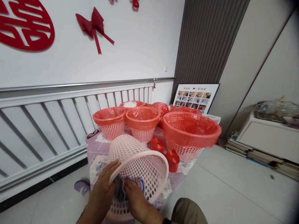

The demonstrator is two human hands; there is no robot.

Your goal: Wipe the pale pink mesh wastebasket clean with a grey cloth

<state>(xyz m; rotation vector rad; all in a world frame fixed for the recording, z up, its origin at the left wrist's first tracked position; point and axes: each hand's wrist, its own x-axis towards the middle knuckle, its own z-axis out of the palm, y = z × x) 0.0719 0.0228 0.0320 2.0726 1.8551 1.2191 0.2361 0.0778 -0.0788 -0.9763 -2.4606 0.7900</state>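
Note:
A pale pink mesh basket (140,161) lies tilted on its side over another pink basket (119,209) near the front of a low table. My left hand (105,183) grips the tilted basket's outer wall, fingers curled on its rim. My right hand (134,194) presses a grey-blue cloth (121,188) against the basket's wall, fingers closed on the cloth.
Several pink baskets lined with red bags (143,122) stand behind on the floral-covered table (98,152), a bigger one (190,129) at right. Two red ribbon rolls (172,159) and eyeglasses (92,133) lie there. White radiator cover at left, photo board (195,97) behind, stacked books (261,155) at right.

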